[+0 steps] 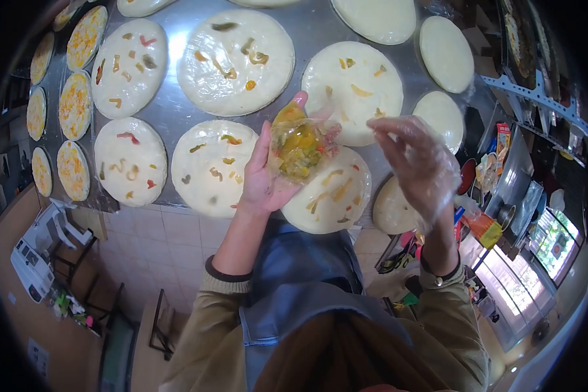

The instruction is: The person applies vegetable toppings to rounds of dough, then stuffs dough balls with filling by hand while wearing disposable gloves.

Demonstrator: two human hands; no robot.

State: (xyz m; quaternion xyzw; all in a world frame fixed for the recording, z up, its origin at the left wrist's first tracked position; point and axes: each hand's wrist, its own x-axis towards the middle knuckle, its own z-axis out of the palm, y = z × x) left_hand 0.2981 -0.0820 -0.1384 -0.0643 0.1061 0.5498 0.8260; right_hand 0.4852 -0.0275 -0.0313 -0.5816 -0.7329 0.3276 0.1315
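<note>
My left hand (266, 171) is closed around a clear plastic bag of sliced peppers (299, 151), yellow, green and red, above the front row of pale round pizza bases. My right hand (419, 157) wears a loose clear plastic glove. Its thumb and fingers are pinched together over the edge of a pizza base (354, 78) with a few pepper strips on it; whatever the pinch holds is too small to make out. Below the bag, another pizza base (326, 202) carries several pepper strips, partly hidden by my left hand.
More pepper-dotted bases (236, 62) lie on the metal table (170, 189). Plain bases (446, 55) are at the right. Rounds with orange and white topping (75, 104) line the left side. A blue perforated metal bracket (536, 98) juts in at right. A white machine (36, 261) stands lower left.
</note>
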